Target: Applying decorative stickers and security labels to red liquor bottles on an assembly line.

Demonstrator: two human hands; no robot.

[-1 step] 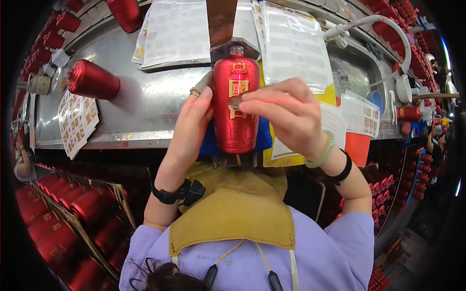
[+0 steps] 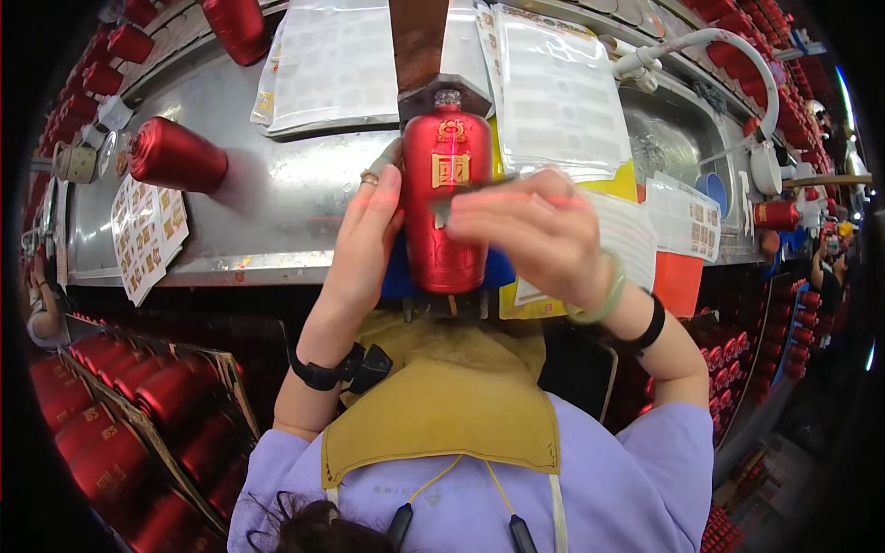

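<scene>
In front of me a glossy red bottle (image 2: pixel 449 267) lies with its neck pointing away, raised gold characters and an emblem on its face. My left hand (image 2: pixel 367 226) rests along its left side, fingers together and pressed against it, a ring on one finger. Over the lower half of the bottle, my right hand (image 2: pixel 530 230) is closed in a pinch, smeared by motion. Between its fingers is a slim dark metal tool (image 2: pixel 475 187), its tip over the lower gold lettering, which is partly hidden. A thin red light line crosses the right fingers.
Sticker sheets (image 2: pixel 558 101) and a covered sheet stack (image 2: pixel 336 69) flank the brown rest (image 2: pixel 419 41) at the bottle's neck. Another red bottle (image 2: pixel 178 155) stands at left near a sticker sheet (image 2: pixel 147 235). A sink (image 2: pixel 668 120) with a curved tap is at right; racked bottles (image 2: pixel 101 452) fill the lower left.
My right hand has shifted slightly left and toward me, its wrist turned, so the tool's dark shaft shows more. The left hand and the bottle stay nearly in place.
</scene>
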